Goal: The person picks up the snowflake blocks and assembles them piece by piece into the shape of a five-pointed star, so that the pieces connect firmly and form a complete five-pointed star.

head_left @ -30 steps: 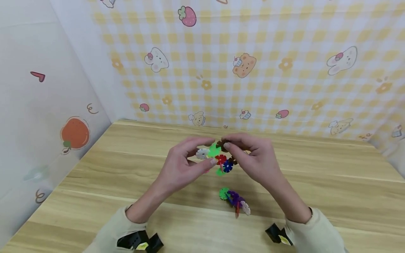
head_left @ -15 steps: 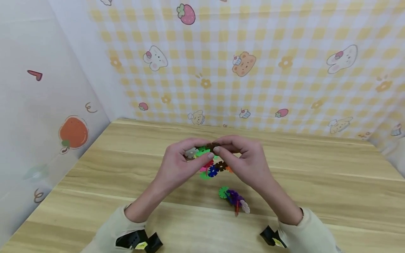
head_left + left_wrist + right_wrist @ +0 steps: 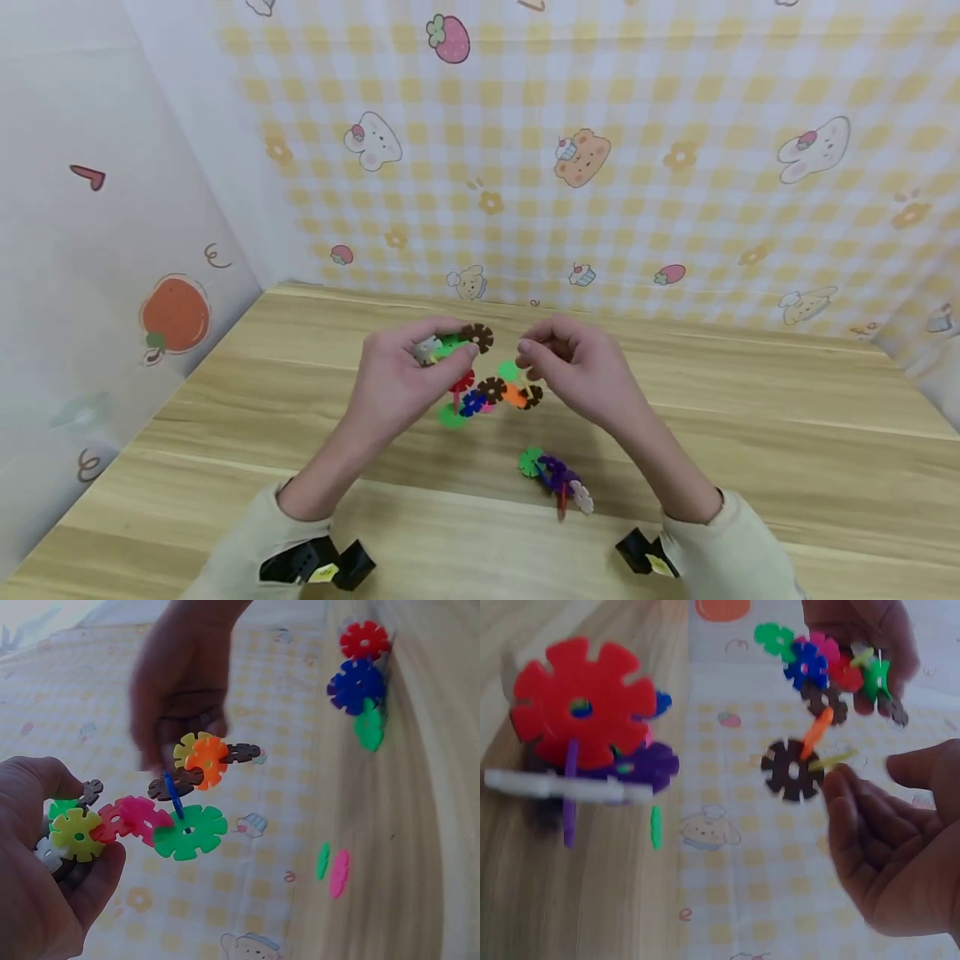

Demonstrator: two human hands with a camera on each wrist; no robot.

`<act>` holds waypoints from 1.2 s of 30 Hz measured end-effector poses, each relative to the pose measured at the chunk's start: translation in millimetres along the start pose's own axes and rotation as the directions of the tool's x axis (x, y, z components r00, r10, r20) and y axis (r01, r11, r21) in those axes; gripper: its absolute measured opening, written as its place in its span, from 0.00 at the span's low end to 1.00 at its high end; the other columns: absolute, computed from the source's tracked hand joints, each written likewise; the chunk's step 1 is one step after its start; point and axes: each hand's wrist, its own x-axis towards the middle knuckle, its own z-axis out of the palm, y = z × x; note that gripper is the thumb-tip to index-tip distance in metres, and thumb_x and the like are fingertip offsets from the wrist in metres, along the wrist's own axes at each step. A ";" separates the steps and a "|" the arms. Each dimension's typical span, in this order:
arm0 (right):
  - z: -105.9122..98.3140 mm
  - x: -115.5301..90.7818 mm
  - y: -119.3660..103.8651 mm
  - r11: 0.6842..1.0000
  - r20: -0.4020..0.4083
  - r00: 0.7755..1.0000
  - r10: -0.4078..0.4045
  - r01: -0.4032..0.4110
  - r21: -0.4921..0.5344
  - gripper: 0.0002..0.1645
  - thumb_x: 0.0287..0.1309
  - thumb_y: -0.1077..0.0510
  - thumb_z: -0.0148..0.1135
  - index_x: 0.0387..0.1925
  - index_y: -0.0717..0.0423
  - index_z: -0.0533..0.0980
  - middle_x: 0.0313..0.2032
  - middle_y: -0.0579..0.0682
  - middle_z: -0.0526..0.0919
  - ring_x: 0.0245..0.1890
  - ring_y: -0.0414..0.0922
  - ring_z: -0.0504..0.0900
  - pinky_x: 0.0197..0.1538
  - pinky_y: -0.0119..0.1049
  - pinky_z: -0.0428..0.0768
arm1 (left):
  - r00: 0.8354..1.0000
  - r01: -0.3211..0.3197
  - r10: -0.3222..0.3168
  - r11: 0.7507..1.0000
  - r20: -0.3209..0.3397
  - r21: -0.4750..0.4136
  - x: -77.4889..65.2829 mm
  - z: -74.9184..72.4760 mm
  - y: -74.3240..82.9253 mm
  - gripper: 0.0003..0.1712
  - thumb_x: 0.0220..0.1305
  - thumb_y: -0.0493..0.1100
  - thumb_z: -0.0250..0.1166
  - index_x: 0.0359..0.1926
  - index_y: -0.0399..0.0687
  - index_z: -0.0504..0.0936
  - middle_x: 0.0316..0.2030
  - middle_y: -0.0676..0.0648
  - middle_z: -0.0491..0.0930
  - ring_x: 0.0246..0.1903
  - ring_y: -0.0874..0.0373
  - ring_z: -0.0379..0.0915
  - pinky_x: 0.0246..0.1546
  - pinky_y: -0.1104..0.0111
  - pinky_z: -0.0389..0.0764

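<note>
My left hand [image 3: 397, 367] holds a chain of interlocking notched plastic discs [image 3: 472, 403] above the table. Its thumb and fingers grip the chain around the white, green and yellow discs, seen in the left wrist view. A brown disc [image 3: 477, 337] sticks up by the thumb tip. The chain runs through red, pink, green, blue, brown and orange discs to a yellow disc [image 3: 187, 746] at the far end. My right hand [image 3: 581, 362] hovers beside that end, its fingers loosely bent. In the right wrist view the thumb stands apart from the fingers [image 3: 847, 795], with nothing between.
A second, shorter joined cluster of discs [image 3: 557, 473], green, purple, blue, red and pale, lies on the wooden table [image 3: 420, 533] nearer the body. A loose green disc [image 3: 508, 370] and a pink disc [image 3: 340, 874] lie farther back. A patterned cloth wall [image 3: 630, 217] stands behind.
The right hand has come off the brown disc near the left thumb. The left hand has shifted left with the chain, opening a gap between the hands.
</note>
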 end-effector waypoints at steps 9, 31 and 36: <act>-0.4 11.2 21.1 0.979 0.206 0.961 0.182 -0.158 -0.129 0.15 0.74 0.54 0.57 0.43 0.59 0.85 0.34 0.53 0.88 0.33 0.50 0.88 0.35 0.42 0.85 | 0.999 -0.002 0.003 1.000 -0.048 0.009 5.3 -9.9 1.2 0.09 0.64 0.37 0.72 0.45 0.44 0.90 0.28 0.47 0.87 0.15 0.57 0.72 0.14 0.71 0.72; 24.4 14.7 37.9 0.878 0.414 0.895 0.167 0.056 -0.475 0.14 0.61 0.57 0.72 0.24 0.53 0.76 0.27 0.47 0.75 0.29 0.44 0.71 0.35 0.35 0.73 | 0.998 0.046 -0.048 0.998 0.046 0.047 8.4 -7.6 -0.6 0.07 0.66 0.39 0.70 0.44 0.51 0.90 0.41 0.51 0.89 0.17 0.56 0.76 0.16 0.70 0.74; 28.4 14.5 37.5 0.852 0.419 0.892 0.170 0.081 -0.517 0.16 0.59 0.57 0.74 0.24 0.52 0.74 0.27 0.47 0.73 0.28 0.43 0.69 0.33 0.35 0.70 | 0.995 0.075 -0.081 0.993 0.059 0.095 5.8 -6.2 -1.0 0.08 0.65 0.40 0.71 0.45 0.53 0.90 0.41 0.52 0.89 0.18 0.56 0.78 0.16 0.68 0.74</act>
